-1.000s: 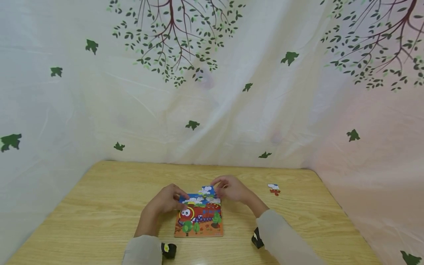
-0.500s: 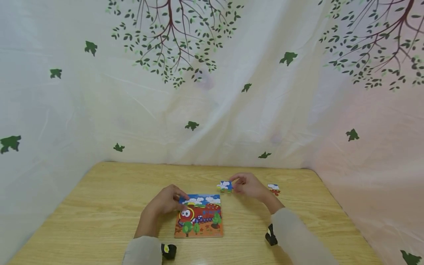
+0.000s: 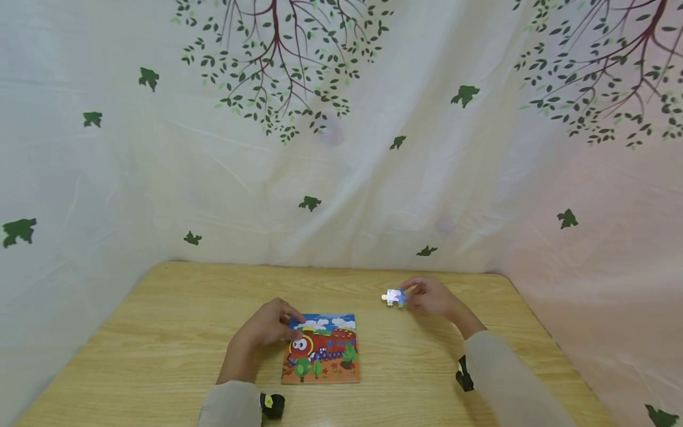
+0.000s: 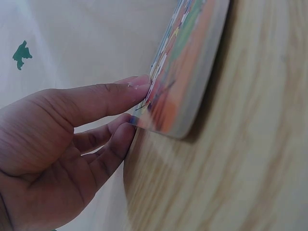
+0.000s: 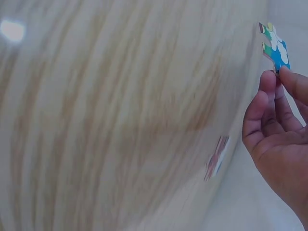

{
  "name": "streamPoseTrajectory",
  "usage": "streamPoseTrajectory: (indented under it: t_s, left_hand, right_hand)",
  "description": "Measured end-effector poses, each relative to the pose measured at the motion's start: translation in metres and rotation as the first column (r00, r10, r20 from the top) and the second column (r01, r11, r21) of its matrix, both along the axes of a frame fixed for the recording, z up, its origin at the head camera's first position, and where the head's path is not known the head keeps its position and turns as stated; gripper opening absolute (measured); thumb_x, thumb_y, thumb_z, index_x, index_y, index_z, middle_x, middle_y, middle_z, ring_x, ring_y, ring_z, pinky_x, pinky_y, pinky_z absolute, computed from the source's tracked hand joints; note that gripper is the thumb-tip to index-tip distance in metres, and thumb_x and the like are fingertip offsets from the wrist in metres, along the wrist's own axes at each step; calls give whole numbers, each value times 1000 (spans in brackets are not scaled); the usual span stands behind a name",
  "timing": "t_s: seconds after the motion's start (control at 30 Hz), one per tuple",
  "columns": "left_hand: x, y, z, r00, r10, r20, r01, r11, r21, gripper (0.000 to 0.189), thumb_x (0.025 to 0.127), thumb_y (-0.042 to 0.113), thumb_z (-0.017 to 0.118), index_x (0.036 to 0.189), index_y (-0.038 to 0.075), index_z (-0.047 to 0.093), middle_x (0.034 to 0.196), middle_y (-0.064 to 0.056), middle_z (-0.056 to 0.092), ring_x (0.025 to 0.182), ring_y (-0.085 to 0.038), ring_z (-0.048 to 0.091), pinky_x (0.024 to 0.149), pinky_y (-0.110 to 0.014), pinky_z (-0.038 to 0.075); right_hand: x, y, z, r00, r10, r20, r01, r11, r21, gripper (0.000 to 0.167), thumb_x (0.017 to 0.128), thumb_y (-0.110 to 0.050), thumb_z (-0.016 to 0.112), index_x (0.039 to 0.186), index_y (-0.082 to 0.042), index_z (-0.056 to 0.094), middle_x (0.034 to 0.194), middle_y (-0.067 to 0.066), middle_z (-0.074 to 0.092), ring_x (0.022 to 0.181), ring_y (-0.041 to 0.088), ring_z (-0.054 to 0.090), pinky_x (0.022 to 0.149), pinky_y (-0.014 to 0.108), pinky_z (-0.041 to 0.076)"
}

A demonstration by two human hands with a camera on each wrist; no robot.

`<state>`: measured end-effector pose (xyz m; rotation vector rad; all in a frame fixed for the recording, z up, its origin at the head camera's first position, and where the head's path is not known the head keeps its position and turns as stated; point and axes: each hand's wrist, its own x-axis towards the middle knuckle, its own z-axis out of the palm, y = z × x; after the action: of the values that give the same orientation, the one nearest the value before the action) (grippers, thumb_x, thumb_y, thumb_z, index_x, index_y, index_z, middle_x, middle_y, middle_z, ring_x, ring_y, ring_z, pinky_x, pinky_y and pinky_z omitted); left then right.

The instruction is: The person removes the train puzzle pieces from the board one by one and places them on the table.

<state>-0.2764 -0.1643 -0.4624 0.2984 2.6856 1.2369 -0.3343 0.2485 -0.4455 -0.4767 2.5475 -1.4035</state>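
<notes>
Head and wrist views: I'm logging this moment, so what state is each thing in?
Square red-train puzzle board: picture up on the pale wood-grain table, held near its far left corner by the left hand.
Blue, white and green jigsaw piece: pinched at one edge by the right hand.
Red-and-white jigsaw piece: loose on the table.
Whitish leaf-print curtain: hanging behind the table, creased.

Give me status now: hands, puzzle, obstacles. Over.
Left hand touches train puzzle. Right hand pinches jigsaw piece, apart from puzzle. Second piece on table; no obstacle visible between.
</notes>
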Motion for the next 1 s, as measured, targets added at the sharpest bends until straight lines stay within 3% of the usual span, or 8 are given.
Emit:
streamPoseTrajectory:
  t_s: [0.1, 0.23, 0.4, 0.57, 0.77, 1.0]
  left_hand:
    - [0, 0, 0, 1000, 3, 2, -3, 1000, 2, 20, 81, 7, 87, 94, 20, 80, 124, -5, 61, 108, -27, 62, 92, -49, 53]
    - [1, 0, 0, 1000, 13, 13, -14, 1000, 11, 20, 81, 7, 87, 94, 20, 80, 124, -5, 60, 108, -27, 61, 93, -49, 52]
    - [1, 0, -1, 1000, 20, 21, -20, 1000, 13, 20, 82, 7, 86, 95, 20, 80, 123, -4, 60, 108, -27, 60, 94, -50, 51]
    - [0, 0, 0, 999, 24, 21, -24, 1000, 10, 19, 81, 7, 87, 95, 20, 80, 120, -3, 60, 106, -25, 59, 93, -49, 51]
    - [1, 0, 0, 999, 24, 22, -24, 999, 21, 19, 82, 7, 86, 95, 20, 80, 120, -4, 60, 104, -25, 58, 91, -47, 52]
    - [1, 0, 0, 1000, 23, 19, -24, 1000, 19, 19, 82, 7, 86, 94, 20, 79, 119, -4, 59, 105, -26, 58, 92, -48, 51]
  right_hand:
    - [-2, 14, 3, 999, -34, 14, 33, 999, 42, 26, 100, -1, 59, 126, 2, 64, 100, 21, 68, 66, 20, 55, 55, 30, 45]
    - [-2, 29, 5, 997, -64, 52, 60, 995, 79, 27, 101, -1, 57, 128, 0, 63, 89, 20, 66, 54, 16, 43, 47, 29, 35]
    - [-1, 38, 5, 994, -75, 74, 68, 993, 96, 30, 100, 2, 56, 129, 5, 61, 78, 18, 60, 58, 20, 46, 52, 32, 40]
    - [-1, 43, 4, 997, -73, 40, 67, 989, 134, 31, 95, 5, 56, 125, 6, 63, 76, 11, 62, 58, 17, 49, 53, 30, 42]
    - [-1, 46, 4, 1000, -29, -2, 29, 986, 164, 26, 96, 5, 56, 120, 9, 63, 73, 13, 66, 57, 17, 51, 52, 30, 44]
    - [2, 47, 1, 997, -71, 15, 67, 982, 177, 24, 99, 5, 56, 121, 10, 63, 76, 13, 67, 58, 19, 54, 58, 35, 49]
